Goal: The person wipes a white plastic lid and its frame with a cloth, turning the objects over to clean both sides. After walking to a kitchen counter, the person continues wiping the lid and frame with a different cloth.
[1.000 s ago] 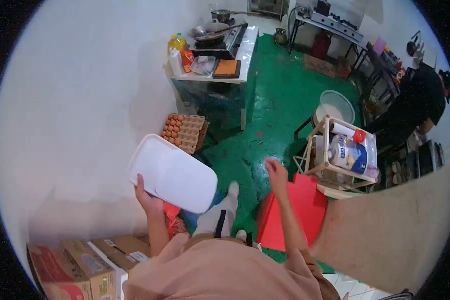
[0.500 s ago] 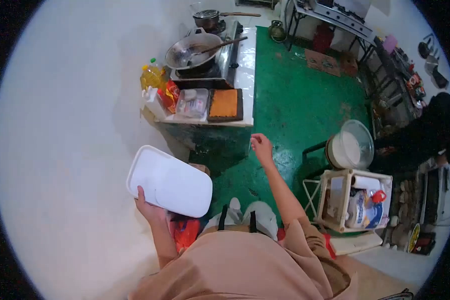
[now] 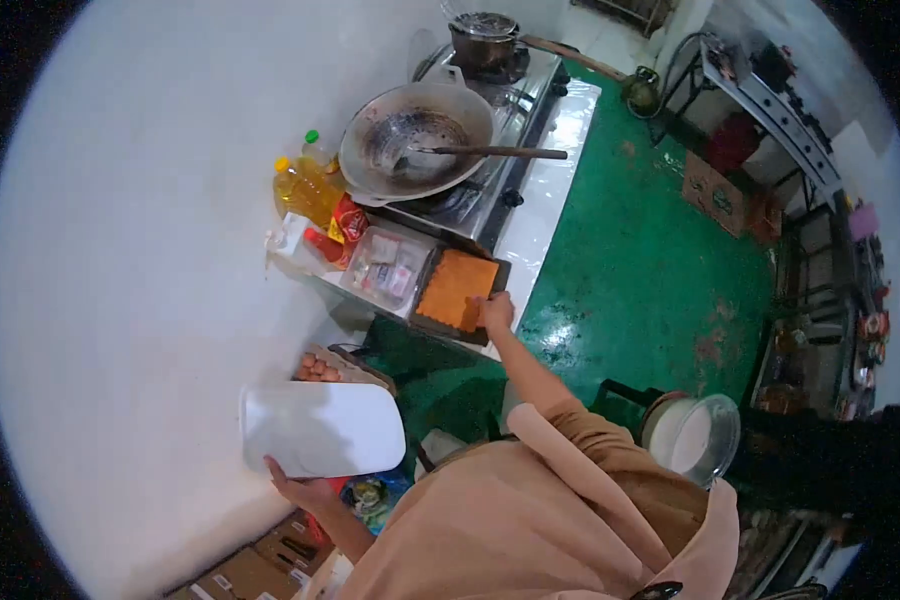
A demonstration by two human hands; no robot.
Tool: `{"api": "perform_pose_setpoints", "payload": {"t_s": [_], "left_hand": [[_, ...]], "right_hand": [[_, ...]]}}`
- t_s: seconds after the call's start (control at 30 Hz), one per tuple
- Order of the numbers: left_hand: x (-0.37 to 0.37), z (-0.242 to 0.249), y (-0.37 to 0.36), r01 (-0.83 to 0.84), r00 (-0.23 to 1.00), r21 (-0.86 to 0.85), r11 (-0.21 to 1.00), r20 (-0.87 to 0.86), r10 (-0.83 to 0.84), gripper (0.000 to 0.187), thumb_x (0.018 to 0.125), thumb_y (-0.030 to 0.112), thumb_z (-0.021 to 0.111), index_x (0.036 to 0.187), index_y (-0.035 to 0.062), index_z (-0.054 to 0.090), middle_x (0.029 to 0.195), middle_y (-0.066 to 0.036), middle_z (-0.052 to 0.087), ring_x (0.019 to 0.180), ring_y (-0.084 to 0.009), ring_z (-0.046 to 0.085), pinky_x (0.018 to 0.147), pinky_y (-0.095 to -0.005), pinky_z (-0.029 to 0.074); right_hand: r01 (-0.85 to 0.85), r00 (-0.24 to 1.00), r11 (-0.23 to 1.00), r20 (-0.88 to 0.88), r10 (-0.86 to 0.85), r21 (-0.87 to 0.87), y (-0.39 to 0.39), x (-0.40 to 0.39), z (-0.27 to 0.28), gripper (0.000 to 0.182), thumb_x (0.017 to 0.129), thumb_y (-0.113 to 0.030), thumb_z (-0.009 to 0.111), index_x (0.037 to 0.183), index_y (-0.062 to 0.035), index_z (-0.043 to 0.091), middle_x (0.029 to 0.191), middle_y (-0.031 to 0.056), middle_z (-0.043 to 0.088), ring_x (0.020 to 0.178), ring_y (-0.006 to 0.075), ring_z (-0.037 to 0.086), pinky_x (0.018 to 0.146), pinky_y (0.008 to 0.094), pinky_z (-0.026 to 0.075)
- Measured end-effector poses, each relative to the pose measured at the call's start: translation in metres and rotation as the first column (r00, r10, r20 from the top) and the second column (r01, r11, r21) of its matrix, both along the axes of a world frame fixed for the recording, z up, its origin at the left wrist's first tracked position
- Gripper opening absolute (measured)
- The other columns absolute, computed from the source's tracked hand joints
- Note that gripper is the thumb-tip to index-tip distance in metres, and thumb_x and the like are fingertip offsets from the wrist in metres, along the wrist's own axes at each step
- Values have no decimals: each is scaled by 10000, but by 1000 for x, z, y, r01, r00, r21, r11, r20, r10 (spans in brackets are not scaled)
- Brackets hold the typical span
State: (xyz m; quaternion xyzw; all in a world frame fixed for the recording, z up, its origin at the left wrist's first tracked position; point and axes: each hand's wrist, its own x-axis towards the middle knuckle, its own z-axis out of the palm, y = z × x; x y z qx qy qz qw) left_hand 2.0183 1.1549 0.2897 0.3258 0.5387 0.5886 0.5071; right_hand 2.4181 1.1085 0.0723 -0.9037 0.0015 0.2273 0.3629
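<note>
My left hand [image 3: 305,490] grips the near edge of a white rectangular plastic tray or lid [image 3: 320,430], thumb on top, the other fingers hidden beneath. My right hand [image 3: 495,312] is at the counter's front corner, its fingers closed at the near right corner of an orange sheet with a wavy edge [image 3: 457,288]. That sheet lies on a dark flat tray [image 3: 432,325]. Beside it stands a clear plastic box [image 3: 385,268] with small packets inside.
A wok [image 3: 420,140] with a long-handled utensil sits on the gas stove [image 3: 490,215], a lidded pot [image 3: 485,45] behind. Oil bottles [image 3: 305,190] stand by the wall. Eggs [image 3: 317,367] lie low beside the counter. At right is a bowl of white contents [image 3: 685,435].
My right hand has reached forward from open air to the orange sheet. The view has turned and come nearer the counter. My left hand still holds the white tray or lid, now turned more level.
</note>
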Motion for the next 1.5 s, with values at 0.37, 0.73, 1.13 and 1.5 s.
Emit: {"api": "perform_pose_setpoints", "payload": {"t_s": [0.37, 0.73, 1.13, 1.5], "left_hand": [[86, 6, -49, -218, 934, -100, 971, 269, 237, 649, 877, 366, 589, 1359, 7, 344, 1338, -160, 438, 1214, -305, 435, 1016, -440, 371], [126, 23, -31, -263, 934, -43, 964, 240, 265, 607, 889, 340, 576, 1338, -15, 373, 1310, -168, 468, 1179, -313, 468, 1003, -429, 386], [130, 25, -44, -230, 923, -66, 971, 301, 239, 595, 871, 334, 604, 1298, -31, 410, 1262, -172, 503, 1144, -297, 502, 950, -423, 441], [156, 26, -47, -261, 895, -117, 958, 341, 285, 515, 890, 258, 585, 1300, 1, 408, 1256, -146, 519, 1133, -300, 521, 968, -443, 437]], "right_hand": [[166, 879, 842, -464, 110, 514, -12, 49, 15, 195, 702, -73, 660, 863, -45, 553, 754, 85, 583, 749, 242, 617, 652, 385, 523], [492, 773, 516, -625, 112, 701, -89, 209, 82, 507, 760, 88, 443, 1250, -37, 402, 1098, 124, 571, 969, 300, 604, 807, 431, 536], [-486, 550, 854, 694, 464, -186, -60, 191, 18, 509, 790, -172, 654, 1234, -17, 457, 1248, 155, 490, 1171, 338, 433, 999, 474, 320], [-678, 667, 735, 412, 620, -8, -30, 106, 22, 370, 697, -129, 717, 1009, -9, 559, 997, 218, 559, 975, 392, 522, 831, 458, 416]]}}
